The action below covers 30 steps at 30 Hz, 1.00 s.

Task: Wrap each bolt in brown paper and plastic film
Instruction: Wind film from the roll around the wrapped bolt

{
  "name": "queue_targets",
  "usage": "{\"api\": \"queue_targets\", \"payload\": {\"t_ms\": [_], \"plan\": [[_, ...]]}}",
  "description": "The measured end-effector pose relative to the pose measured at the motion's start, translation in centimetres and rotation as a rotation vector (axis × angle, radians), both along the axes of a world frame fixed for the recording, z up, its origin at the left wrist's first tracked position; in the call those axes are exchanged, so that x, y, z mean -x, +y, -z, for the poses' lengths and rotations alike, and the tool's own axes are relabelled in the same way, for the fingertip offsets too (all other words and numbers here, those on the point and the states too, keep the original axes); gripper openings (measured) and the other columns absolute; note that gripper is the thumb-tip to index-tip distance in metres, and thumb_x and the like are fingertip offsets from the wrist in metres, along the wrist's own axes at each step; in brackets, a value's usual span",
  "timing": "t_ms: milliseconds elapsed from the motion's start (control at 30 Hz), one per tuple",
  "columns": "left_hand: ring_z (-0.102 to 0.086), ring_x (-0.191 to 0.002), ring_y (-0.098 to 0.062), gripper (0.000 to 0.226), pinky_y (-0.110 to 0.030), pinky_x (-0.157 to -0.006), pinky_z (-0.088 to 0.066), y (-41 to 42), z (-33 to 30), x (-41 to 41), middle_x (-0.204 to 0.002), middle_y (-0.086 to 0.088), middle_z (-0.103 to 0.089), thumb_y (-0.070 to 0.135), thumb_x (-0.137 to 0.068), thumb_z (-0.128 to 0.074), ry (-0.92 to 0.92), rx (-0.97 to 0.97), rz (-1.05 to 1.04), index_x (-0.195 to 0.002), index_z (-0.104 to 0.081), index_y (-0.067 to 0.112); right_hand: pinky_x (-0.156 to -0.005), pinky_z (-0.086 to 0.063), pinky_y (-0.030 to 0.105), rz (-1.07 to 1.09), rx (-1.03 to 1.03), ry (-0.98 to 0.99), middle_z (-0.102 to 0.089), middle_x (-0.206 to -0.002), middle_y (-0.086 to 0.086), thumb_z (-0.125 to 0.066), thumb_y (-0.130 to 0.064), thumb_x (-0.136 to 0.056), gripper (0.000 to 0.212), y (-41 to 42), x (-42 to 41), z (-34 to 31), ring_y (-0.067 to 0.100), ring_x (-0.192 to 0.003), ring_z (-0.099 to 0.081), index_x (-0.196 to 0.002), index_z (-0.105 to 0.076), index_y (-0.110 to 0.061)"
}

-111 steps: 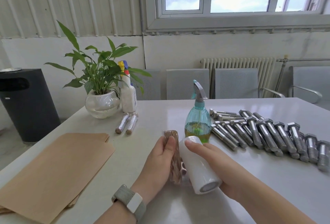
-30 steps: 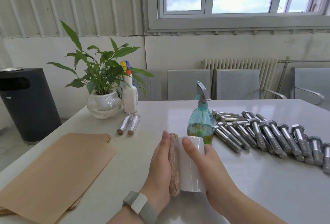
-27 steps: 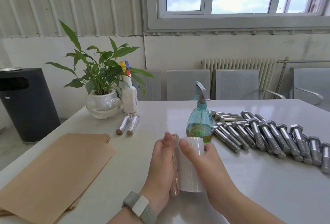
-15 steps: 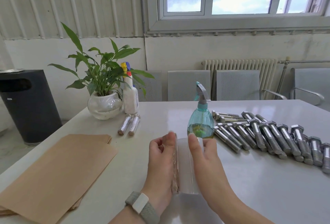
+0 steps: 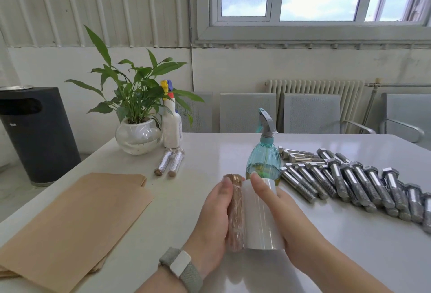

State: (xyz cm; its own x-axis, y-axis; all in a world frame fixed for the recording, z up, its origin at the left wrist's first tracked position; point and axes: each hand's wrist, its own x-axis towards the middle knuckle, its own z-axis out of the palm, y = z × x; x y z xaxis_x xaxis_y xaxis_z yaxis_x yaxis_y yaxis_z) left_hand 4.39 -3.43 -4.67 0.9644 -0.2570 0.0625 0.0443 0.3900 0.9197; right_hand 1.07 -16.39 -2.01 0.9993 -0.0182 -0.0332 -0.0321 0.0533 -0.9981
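Left hand (image 5: 215,218) curls round the paper-wrapped bolt (image 5: 236,213), right hand (image 5: 286,220) grips the film roll (image 5: 261,218) pressed right against it — both held over the white table (image 5: 210,152), near edge. Bare bolts (image 5: 349,183) lie in a row at right, brown paper sheets (image 5: 74,218) at left, two wrapped bolts (image 5: 170,164) by the plant pot (image 5: 137,137).

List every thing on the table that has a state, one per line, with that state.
Bolt in hand: paper-wrapped, film partly on, held by left hand.
Film roll: against that bolt, held by right hand.
Two finished bolts: wrapped, lying by the plant pot.
Bare bolts: unwrapped, lying in a row.
Brown paper sheets: stacked flat.
Teal spray bottle: upright, partly filled.
White spray bottle: upright.
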Motion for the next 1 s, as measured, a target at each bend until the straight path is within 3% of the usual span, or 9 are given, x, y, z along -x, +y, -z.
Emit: {"api": "queue_targets", "payload": {"t_ms": [67,133,233,333,500,600,733,833,1000], "plan": [[-0.070,-0.100,-0.027,0.049,-0.047,-0.091,-0.055,0.1,0.0,-0.3,-0.104,-0.011,-0.073,0.053,-0.095,-0.044,-0.084,-0.116,-0.094,-0.112,-0.064,0.011,-0.087,-0.053,0.036,0.025,0.040,-0.054,-0.075,-0.104,-0.005,-0.058,-0.071,-0.076,0.054,0.0,-0.1,0.1,0.011,-0.098,-0.071,-0.108,-0.069,-0.029],[-0.071,-0.089,-0.019,0.052,-0.042,-0.085,-0.055,0.1,0.0,-0.7,-0.089,0.000,-0.073,0.060,-0.084,-0.051,-0.128,-0.186,-0.216,-0.103,-0.062,0.013,-0.092,-0.051,0.036,0.109,0.058,-0.061,-0.073,-0.106,-0.010,-0.058,-0.081,-0.068,0.067,0.2,-0.3,0.5,0.008,-0.100,-0.069,-0.114,-0.061,-0.032],[-0.070,-0.090,-0.009,0.059,-0.029,-0.079,-0.053,0.1,0.2,-0.7,-0.089,0.009,-0.073,0.071,-0.075,-0.063,-0.163,-0.193,-0.262,-0.105,-0.059,0.020,-0.098,-0.049,0.043,0.154,0.072,-0.062,-0.069,-0.111,-0.006,-0.056,-0.088,-0.061,0.082,0.5,-0.5,0.7,0.013,-0.104,-0.066,-0.118,-0.057,-0.029],[-0.070,-0.091,-0.007,0.063,-0.023,-0.074,-0.053,-0.2,0.3,-0.4,-0.092,0.013,-0.072,0.066,-0.065,-0.072,-0.154,-0.128,-0.263,-0.106,-0.056,0.021,-0.096,-0.050,0.049,0.183,0.034,-0.089,-0.068,-0.111,0.004,-0.043,-0.089,-0.065,0.083,1.4,-0.3,1.0,0.020,-0.104,-0.066,-0.113,-0.060,-0.023],[-0.071,-0.089,-0.015,0.052,-0.030,-0.069,-0.056,-0.4,0.1,0.8,-0.093,0.004,-0.073,0.059,-0.072,-0.073,-0.029,0.017,-0.099,-0.108,-0.059,0.025,-0.086,-0.053,0.046,0.324,0.147,-0.092,-0.068,-0.095,-0.004,-0.033,-0.084,-0.073,0.066,2.3,-0.1,1.5,0.014,-0.090,-0.066,-0.100,-0.056,-0.029],[-0.070,-0.101,-0.026,0.050,-0.037,-0.076,-0.059,-0.5,-0.3,1.0,-0.108,-0.010,-0.073,0.057,-0.089,-0.052,0.064,0.098,-0.033,-0.113,-0.069,0.017,-0.080,-0.053,0.039,0.386,0.206,-0.086,-0.067,-0.095,-0.007,-0.037,-0.087,-0.074,0.063,2.3,-0.2,1.8,0.010,-0.087,-0.065,-0.098,-0.052,-0.030],[-0.072,-0.089,-0.024,0.049,-0.031,-0.069,-0.058,-0.5,-0.4,0.5,-0.099,-0.014,-0.074,0.045,-0.101,-0.038,0.020,0.021,-0.100,-0.098,-0.074,0.013,-0.084,-0.057,0.043,0.175,0.031,0.020,-0.074,-0.101,-0.001,-0.056,-0.084,-0.066,0.074,1.5,-0.4,1.7,0.019,-0.093,-0.072,-0.106,-0.067,-0.023],[-0.073,-0.090,-0.022,0.051,-0.027,-0.067,-0.057,-0.3,-0.4,0.3,-0.097,-0.010,-0.075,0.052,-0.098,-0.037,-0.057,-0.059,-0.147,-0.099,-0.073,0.017,-0.079,-0.054,0.030,-0.004,-0.029,0.019,-0.075,-0.104,-0.008,-0.056,-0.075,-0.071,0.063,1.3,-0.2,1.1,0.009,-0.095,-0.072,-0.110,-0.070,-0.028],[-0.071,-0.086,-0.027,0.056,-0.040,-0.077,-0.058,0.1,-0.6,-0.4,-0.096,-0.015,-0.072,0.058,-0.090,-0.043,-0.109,-0.165,-0.245,-0.101,-0.065,0.008,-0.086,-0.052,0.031,0.157,0.130,-0.074,-0.072,-0.102,-0.009,-0.051,-0.082,-0.064,0.072,1.5,-0.4,1.4,0.003,-0.092,-0.067,-0.109,-0.064,-0.027]]}}
